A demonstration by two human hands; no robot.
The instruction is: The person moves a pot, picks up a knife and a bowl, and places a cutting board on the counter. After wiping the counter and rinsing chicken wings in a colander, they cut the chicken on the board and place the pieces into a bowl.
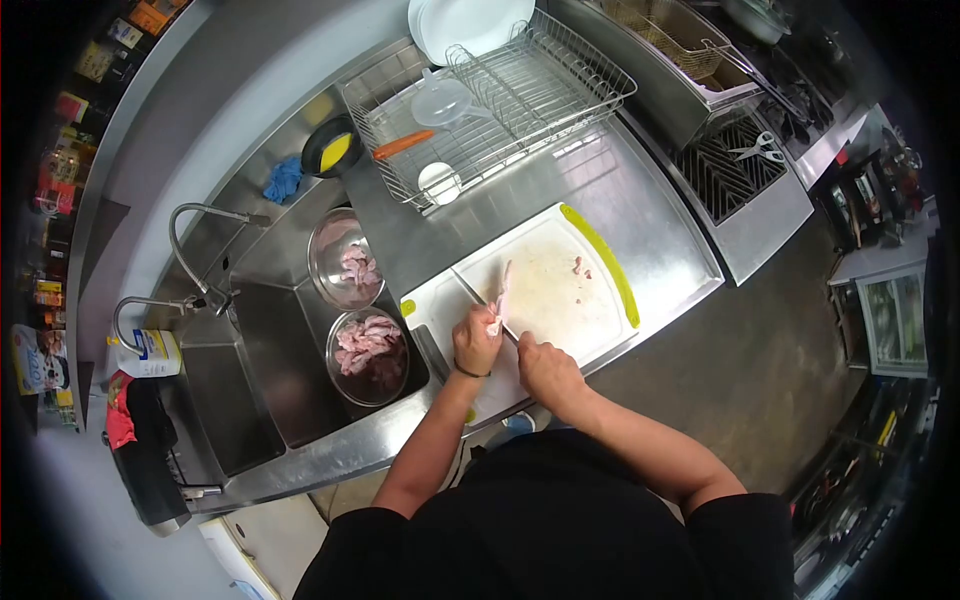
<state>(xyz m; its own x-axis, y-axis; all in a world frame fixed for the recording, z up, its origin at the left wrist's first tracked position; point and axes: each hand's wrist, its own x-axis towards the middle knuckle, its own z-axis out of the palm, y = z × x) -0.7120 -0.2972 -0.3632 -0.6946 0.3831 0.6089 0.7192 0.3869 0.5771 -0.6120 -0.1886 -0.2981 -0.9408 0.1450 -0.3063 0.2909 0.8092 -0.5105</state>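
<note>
My left hand is closed on a thin strip of raw meat, whose far end lies over the white cutting board. In my right hand is the handle of a knife; its blade points up and left across the board, passing close by my left fingers and the meat. Small meat scraps lie on the board's right part. Left of the board, one metal bowl holds many pale pink meat pieces, and a second metal bowl behind it holds fewer.
A double sink with hose taps is at the left. Behind the board stands a wire dish rack with an orange-handled tool. A black pan and blue cloth sit by the wall. Scissors lie at the right.
</note>
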